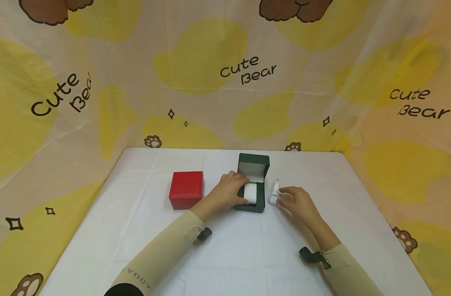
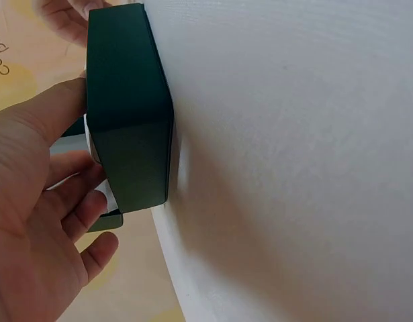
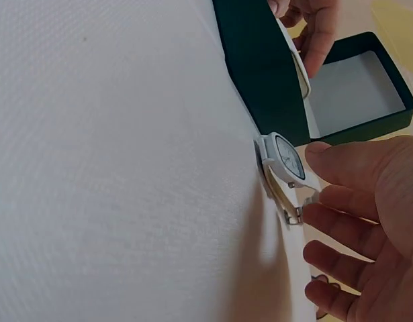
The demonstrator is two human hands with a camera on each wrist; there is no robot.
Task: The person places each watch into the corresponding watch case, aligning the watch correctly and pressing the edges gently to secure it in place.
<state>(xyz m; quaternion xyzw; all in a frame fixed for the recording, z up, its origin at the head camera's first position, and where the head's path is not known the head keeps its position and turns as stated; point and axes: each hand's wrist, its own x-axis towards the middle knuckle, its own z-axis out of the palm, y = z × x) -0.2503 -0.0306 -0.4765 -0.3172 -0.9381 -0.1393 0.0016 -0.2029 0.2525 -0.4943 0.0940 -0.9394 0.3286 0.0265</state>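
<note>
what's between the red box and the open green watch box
In the head view, the left hand lies between them, partly over the green watch box.

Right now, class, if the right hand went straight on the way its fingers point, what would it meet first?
Probably the white wristwatch with the rounded-square face, just off the right hand's fingertips, though contact is unclear; beyond stands the open dark-green box.

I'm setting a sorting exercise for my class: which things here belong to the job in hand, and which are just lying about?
Likely in the job:
green box, open, left hand at it
white cushion inside it
watch, right hand beside it

Seemingly lying about:
red box, closed, not held
</note>
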